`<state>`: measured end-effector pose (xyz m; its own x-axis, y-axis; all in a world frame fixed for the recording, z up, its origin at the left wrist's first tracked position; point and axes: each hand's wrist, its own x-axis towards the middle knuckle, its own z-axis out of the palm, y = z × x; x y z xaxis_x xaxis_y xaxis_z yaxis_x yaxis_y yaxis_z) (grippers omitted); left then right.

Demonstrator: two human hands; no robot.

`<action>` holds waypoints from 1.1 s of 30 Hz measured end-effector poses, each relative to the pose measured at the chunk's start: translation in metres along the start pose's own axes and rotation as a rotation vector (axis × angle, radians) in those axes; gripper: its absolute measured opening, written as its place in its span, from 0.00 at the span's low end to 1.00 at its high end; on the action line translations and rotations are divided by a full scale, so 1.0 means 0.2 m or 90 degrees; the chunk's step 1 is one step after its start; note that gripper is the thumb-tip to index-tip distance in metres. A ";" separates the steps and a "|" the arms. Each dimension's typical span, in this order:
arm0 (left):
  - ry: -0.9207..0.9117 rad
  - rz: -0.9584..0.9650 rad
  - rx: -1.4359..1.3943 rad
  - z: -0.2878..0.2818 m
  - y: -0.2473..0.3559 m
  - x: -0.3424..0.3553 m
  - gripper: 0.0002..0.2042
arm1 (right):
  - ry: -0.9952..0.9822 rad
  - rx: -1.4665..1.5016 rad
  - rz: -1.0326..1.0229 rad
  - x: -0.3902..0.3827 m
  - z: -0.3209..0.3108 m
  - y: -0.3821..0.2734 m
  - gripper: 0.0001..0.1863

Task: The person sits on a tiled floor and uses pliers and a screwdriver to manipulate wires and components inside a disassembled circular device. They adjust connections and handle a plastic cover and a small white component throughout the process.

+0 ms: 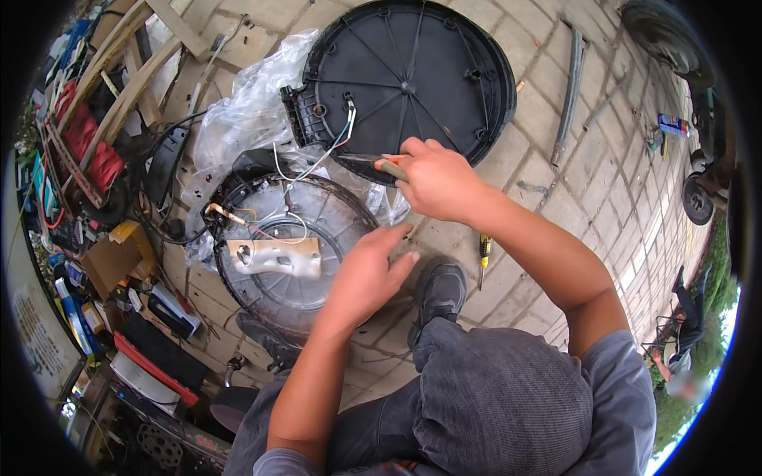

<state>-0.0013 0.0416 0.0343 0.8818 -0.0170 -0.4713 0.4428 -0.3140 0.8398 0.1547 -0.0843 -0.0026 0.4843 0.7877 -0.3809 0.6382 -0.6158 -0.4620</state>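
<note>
My right hand (pixel 446 181) is closed around pointed pliers (pixel 389 165) with orange and green handles. Their metal tip points left, over the near rim of a large black round cover (pixel 444 95) with radiating ribs. White and green wires (pixel 349 127) run from that cover to a greyish round housing (pixel 238 278) on the ground. On the housing lie a piece of brown board and a white, torn-looking piece (pixel 290 263). My left hand (pixel 369 274) hovers over the housing's right edge, its fingers apart and holding nothing.
Clear plastic sheeting (pixel 246 111) lies behind the housing. A yellow-handled screwdriver (pixel 484 258) and a metal tube (pixel 568 95) rest on the paving. Wooden slats, boxes and cables crowd the left. My shoe (pixel 440 289) is close by. Another person (pixel 686 341) is at far right.
</note>
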 end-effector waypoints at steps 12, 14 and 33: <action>0.007 -0.006 -0.007 -0.02 0.01 0.02 0.20 | -0.019 -0.178 -0.058 0.06 -0.08 -0.01 0.15; 0.004 -0.012 -0.019 -0.03 0.03 0.02 0.20 | -0.020 -0.161 -0.049 0.06 -0.08 0.00 0.16; -0.002 0.012 -0.010 -0.01 0.03 -0.01 0.20 | 0.000 -0.348 -0.118 0.10 -0.07 -0.07 0.14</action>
<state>-0.0003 0.0408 0.0409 0.8891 -0.0261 -0.4569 0.4292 -0.2987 0.8524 0.1636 -0.0606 0.0076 0.3349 0.8816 -0.3325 0.9291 -0.3678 -0.0394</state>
